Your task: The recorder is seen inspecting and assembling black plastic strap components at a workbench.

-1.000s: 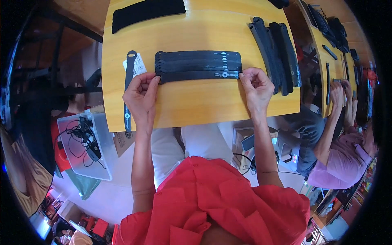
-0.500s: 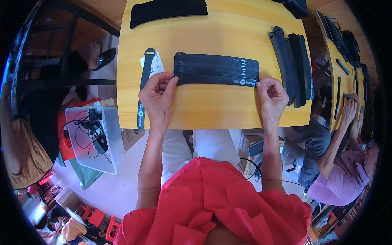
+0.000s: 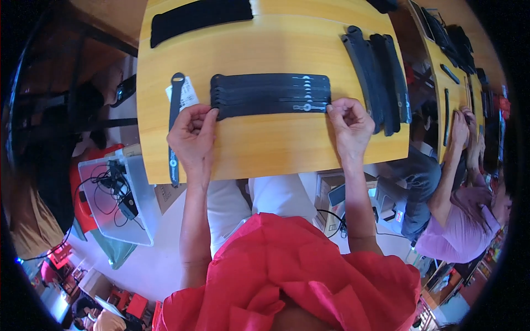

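Your left hand is pinching one near corner of overlapping flat black straps. Your right hand is pinching the other.

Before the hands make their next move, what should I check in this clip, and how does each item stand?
1. Left hand pinching the near-left corner of the fanned black straps: ok.
2. Right hand pinching their near-right corner: ok.
3. Fanned straps' pale printed marks lined up at the right end: ok.
4. White label uncovered: not ok, the single black strap lies across it.
5. Left hand clear of that single strap: cannot tell, they overlap in view.
6. Right hand clear of the black strap pile on the right: cannot tell, they meet in view.
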`<state>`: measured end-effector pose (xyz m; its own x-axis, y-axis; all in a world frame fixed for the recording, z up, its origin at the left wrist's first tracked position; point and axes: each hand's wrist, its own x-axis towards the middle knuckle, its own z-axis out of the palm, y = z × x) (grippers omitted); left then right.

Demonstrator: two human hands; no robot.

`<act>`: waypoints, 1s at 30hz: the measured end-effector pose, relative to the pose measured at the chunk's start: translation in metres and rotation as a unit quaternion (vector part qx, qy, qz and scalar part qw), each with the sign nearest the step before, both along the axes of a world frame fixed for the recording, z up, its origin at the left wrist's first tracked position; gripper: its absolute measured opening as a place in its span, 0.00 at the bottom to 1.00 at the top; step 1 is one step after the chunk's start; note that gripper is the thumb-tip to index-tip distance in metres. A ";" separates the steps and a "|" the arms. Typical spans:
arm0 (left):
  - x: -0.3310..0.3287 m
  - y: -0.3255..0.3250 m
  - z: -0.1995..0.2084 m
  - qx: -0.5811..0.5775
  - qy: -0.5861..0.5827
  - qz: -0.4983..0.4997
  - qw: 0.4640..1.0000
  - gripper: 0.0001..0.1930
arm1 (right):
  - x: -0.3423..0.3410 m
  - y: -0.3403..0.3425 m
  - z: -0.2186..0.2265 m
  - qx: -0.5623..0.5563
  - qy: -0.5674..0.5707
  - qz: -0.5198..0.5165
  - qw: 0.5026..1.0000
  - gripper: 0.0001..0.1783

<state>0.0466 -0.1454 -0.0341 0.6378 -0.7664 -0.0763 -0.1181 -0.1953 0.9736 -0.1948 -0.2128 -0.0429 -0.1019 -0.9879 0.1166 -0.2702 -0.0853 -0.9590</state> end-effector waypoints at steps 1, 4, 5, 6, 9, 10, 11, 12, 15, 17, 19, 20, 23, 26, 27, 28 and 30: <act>0.001 0.000 -0.001 0.000 -0.005 0.003 1.000 0.04 | 0.001 0.000 -0.001 -0.001 0.005 0.005 1.000 0.04; -0.001 0.000 0.001 0.007 -0.009 0.000 1.000 0.04 | 0.000 0.001 0.002 0.002 0.012 0.004 1.000 0.04; -0.002 0.000 0.001 0.004 -0.007 -0.001 1.000 0.04 | -0.001 0.000 0.002 -0.003 0.017 0.005 1.000 0.04; -0.002 0.000 0.001 0.001 -0.007 0.001 1.000 0.04 | -0.001 0.000 0.002 -0.007 0.021 0.007 1.000 0.04; -0.003 0.000 0.001 0.000 -0.011 0.000 1.000 0.04 | -0.001 0.000 0.002 -0.007 0.018 0.006 1.000 0.04; -0.003 0.000 0.002 0.000 -0.011 0.000 1.000 0.04 | -0.001 -0.001 0.002 -0.006 0.018 0.007 1.000 0.04; -0.003 0.000 0.002 -0.001 -0.009 0.001 1.000 0.04 | -0.001 -0.001 0.002 -0.006 0.021 0.006 1.000 0.04; -0.003 0.000 0.002 -0.003 -0.007 0.002 1.000 0.04 | -0.002 -0.001 0.002 -0.006 0.025 0.006 1.000 0.04; -0.003 -0.001 0.002 -0.001 -0.012 0.002 1.000 0.04 | -0.001 0.000 0.004 -0.006 0.047 0.002 0.999 0.04; -0.003 -0.001 0.002 0.000 -0.015 0.001 1.000 0.04 | -0.001 0.000 0.002 -0.006 0.038 0.003 0.999 0.04; -0.003 -0.001 0.002 0.001 -0.018 0.002 1.000 0.04 | -0.001 -0.001 0.001 -0.006 0.028 0.004 1.000 0.04; -0.003 -0.001 0.003 0.000 -0.018 0.004 1.000 0.04 | -0.001 -0.002 0.000 -0.008 0.035 0.001 0.999 0.04; -0.003 -0.001 0.001 0.003 -0.035 0.005 0.999 0.04 | 0.001 -0.001 0.003 -0.014 0.053 -0.001 0.999 0.04; -0.004 -0.001 0.002 0.002 -0.051 0.006 0.999 0.04 | 0.001 -0.001 0.003 -0.015 0.064 0.000 0.998 0.04; -0.004 -0.001 0.002 -0.002 -0.047 0.006 0.999 0.04 | 0.001 -0.001 0.003 -0.013 0.065 0.000 0.998 0.04; -0.004 -0.001 0.002 -0.002 -0.047 0.006 0.999 0.04 | 0.001 -0.001 0.004 -0.013 0.065 0.001 0.998 0.04; -0.004 0.000 0.001 -0.003 -0.077 -0.010 0.997 0.03 | 0.003 -0.001 0.007 -0.025 0.080 0.005 0.996 0.03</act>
<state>0.0427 -0.1457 -0.0332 0.6261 -0.7793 0.0265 -0.2708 -0.1855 0.9446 -0.1922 -0.2135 -0.0363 -0.0687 -0.9812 0.1803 -0.4174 -0.1359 -0.8985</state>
